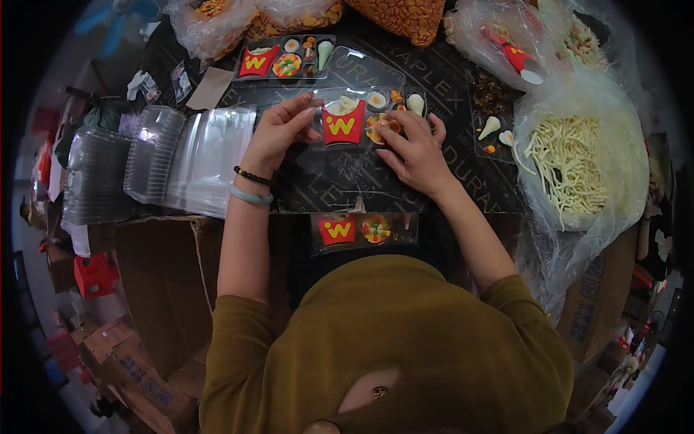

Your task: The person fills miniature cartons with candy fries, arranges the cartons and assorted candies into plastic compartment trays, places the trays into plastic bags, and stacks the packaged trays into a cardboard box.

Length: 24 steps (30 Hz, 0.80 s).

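A clear plastic tray [334, 95] lies in front of me, holding a red toy fries box [343, 129] with a yellow "W", a toy fried egg [377, 100], small orange pieces and a pale drumstick-shaped piece [415, 103]. My left hand [284, 129] is closed on the tray's left edge, beside the fries box. Over the tray's right side, my right hand [417, 148] has its fingertips closed at a toy pizza [374, 130], partly covering it. Behind stands another filled tray [288, 43] with similar toy food.
Stacked clear trays [101, 173] and plastic sleeves [210, 159] lie at left. A bag of pale toy fries [571, 170] sits at right, near loose small pieces [489, 128]. Bags of orange pieces [401, 18] line the back. Another filled tray [365, 242] sits below the table's front edge.
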### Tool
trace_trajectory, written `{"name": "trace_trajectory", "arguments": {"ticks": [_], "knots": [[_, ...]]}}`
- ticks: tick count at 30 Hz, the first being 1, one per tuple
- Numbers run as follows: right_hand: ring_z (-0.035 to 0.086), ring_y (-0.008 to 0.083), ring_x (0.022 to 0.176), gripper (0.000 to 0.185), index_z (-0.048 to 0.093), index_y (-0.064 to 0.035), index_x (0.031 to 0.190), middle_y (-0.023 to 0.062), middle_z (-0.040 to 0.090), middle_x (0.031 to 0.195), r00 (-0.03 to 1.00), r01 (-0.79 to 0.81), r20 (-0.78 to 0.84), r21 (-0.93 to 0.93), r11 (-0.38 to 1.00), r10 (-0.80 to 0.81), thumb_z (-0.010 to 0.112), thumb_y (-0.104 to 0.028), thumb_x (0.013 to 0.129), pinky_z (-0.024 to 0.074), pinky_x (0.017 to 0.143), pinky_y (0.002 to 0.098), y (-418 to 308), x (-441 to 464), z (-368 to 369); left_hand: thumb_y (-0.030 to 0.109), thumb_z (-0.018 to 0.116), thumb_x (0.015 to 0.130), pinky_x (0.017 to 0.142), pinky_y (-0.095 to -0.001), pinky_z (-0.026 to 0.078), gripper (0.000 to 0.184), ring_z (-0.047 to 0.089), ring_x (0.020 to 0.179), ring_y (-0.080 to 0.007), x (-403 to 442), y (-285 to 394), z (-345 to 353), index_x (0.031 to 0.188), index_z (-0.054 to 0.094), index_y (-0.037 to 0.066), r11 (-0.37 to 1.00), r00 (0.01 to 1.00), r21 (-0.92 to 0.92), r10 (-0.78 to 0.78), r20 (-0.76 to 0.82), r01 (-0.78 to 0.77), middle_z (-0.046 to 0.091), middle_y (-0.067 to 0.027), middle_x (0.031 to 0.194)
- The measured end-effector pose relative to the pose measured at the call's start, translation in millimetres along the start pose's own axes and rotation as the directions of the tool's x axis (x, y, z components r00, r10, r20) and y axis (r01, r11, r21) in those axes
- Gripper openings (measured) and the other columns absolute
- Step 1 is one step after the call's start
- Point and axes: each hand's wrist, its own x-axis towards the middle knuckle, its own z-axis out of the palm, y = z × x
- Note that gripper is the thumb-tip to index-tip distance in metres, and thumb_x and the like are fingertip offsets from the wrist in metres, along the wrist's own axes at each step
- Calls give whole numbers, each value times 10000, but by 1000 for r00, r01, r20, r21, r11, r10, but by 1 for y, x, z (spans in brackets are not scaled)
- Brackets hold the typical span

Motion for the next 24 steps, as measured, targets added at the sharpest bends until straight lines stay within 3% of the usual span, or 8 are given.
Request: {"name": "trace_trajectory", "arguments": {"ticks": [5, 6, 11, 12, 14, 17, 19, 24], "knots": [[553, 225, 1046, 328, 639, -113, 1101, 83, 597, 1139, 909, -104, -390, 126, 987, 146, 678, -139, 777, 261, 989, 395, 22, -6, -42, 126, 620, 892, 597, -206, 493, 396, 590, 647, -66, 10, 33, -4, 1265, 544, 19, 923, 974, 345, 104, 199, -169, 653, -27, 913], [502, 254, 1149, 446, 613, -118, 1155, 116, 542, 1237, 924, -96, -360, 103, 990, 127, 730, -236, 742, 245, 1007, 432, 24, -2, -54, 128, 649, 868, 582, -207, 477, 371, 579, 654, -59, 15, 43, 5, 1219, 590, 20, 910, 966, 379, 78, 246, -170, 628, -6, 795], [189, 352, 1393, 1007, 402, -204, 1386, 189, 279, 1461, 980, 27, 199, -112, 993, -4, 791, -579, 537, 104, 1089, 553, 7, 39, -57, 134, 688, 830, 654, -248, 494, 352, 617, 765, -96, 91, 31, 34, 1160, 632, 27, 599, 861, 665, 83, 502, -445, 685, -57, 899], [170, 364, 1399, 1069, 361, -222, 1414, 194, 257, 1477, 951, 67, 309, -139, 988, -21, 786, -609, 513, 80, 1098, 568, 10, 43, -45, 156, 711, 796, 739, -299, 507, 348, 638, 858, -177, 96, 29, 39, 1111, 651, 20, 512, 874, 734, 70, 482, -446, 671, -108, 990], [139, 359, 1410, 1144, 311, -230, 1441, 186, 215, 1499, 903, 44, 429, -164, 985, 31, 783, -639, 482, 66, 1100, 577, 19, 50, -31, 184, 730, 763, 835, -345, 493, 355, 612, 975, -265, 88, 25, 42, 1076, 662, 29, 139, 835, 835, 252, 490, -532, 618, -135, 1101], [187, 360, 1395, 1152, 326, -221, 1434, 199, 259, 1477, 888, 38, 459, -111, 993, 17, 786, -641, 464, 73, 1095, 594, 34, 56, -17, 208, 737, 722, 921, -415, 433, 471, 511, 1086, -364, 56, -6, 36, 1150, 605, 62, 108, 716, 926, 668, 203, -363, 524, -187, 1201], [229, 360, 1375, 1142, 350, -210, 1423, 195, 295, 1453, 890, 43, 457, -103, 994, 9, 783, -643, 460, 105, 1075, 608, 33, 58, -14, 180, 673, 774, 946, -436, 411, 533, 487, 1111, -385, 29, -27, 34, 1236, 485, -8, 213, 745, 959, 667, -3, -188, 496, -242, 1213], [317, 364, 1315, 1127, 331, -187, 1425, 177, 334, 1417, 889, 153, 455, -188, 970, -52, 720, -690, 494, 174, 1046, 596, 24, 65, -5, 159, 614, 809, 775, -433, 451, 374, 548, 886, -355, 2, -51, 33, 1113, 506, -30, 509, 786, 850, 579, -219, -138, 529, -198, 971]]}}
